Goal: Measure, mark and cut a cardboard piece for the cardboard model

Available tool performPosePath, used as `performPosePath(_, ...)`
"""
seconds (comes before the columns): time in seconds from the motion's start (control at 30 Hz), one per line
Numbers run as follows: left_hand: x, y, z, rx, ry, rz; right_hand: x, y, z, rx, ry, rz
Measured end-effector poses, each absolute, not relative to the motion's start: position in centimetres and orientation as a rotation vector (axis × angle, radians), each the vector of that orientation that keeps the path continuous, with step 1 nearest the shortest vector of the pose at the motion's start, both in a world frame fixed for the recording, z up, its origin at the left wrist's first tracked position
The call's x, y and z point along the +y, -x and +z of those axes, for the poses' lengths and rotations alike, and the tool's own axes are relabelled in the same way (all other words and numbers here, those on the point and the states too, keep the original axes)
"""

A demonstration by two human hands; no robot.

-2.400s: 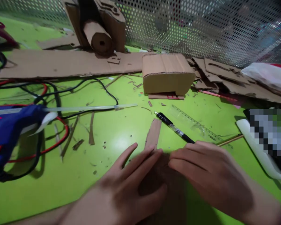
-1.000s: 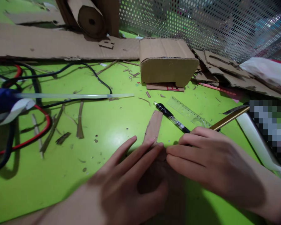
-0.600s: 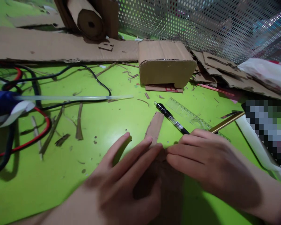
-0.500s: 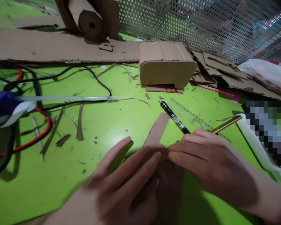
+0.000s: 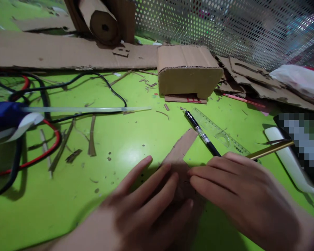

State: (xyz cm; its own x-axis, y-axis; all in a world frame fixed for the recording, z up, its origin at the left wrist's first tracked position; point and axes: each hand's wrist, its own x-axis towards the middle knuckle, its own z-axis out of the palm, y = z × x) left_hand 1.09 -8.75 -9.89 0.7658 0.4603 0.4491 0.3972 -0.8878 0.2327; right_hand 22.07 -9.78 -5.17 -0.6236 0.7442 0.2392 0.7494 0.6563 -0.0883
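Observation:
My left hand [image 5: 143,205] lies with spread fingers on a piece of brown cardboard [image 5: 182,146], whose narrow arm points away to the upper right. Its lower part is shaded and partly covered by my hands. My right hand [image 5: 235,184] is closed, fingertips down at the cardboard's right edge. From behind its knuckles sticks out a slim gold-coloured rod [image 5: 273,149]; the rod's other end is hidden in the hand. A black pen [image 5: 202,134] lies just beyond my right hand, beside a clear plastic ruler [image 5: 222,134].
A cardboard box shape [image 5: 189,75] stands at the back, near a long cardboard strip [image 5: 68,50] and a cardboard roll [image 5: 103,26]. On the left are a blue tool [image 5: 5,115], cables and scraps. Stacked cardboard [image 5: 253,75] and a white-edged object [image 5: 285,157] are at right.
The cardboard arm has shifted and tilted a little to the right. My right hand has moved slightly right and down, and more of the gold-coloured rod shows. My left fingers are spread wider.

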Motion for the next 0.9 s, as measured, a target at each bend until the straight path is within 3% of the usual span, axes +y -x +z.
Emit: performPosePath(0.9, -8.96, -1.19, -10.05, 0.683, -2.852, 0.720, -9.69, -22.32, -4.89, -2.696, 1.175, 0.029)
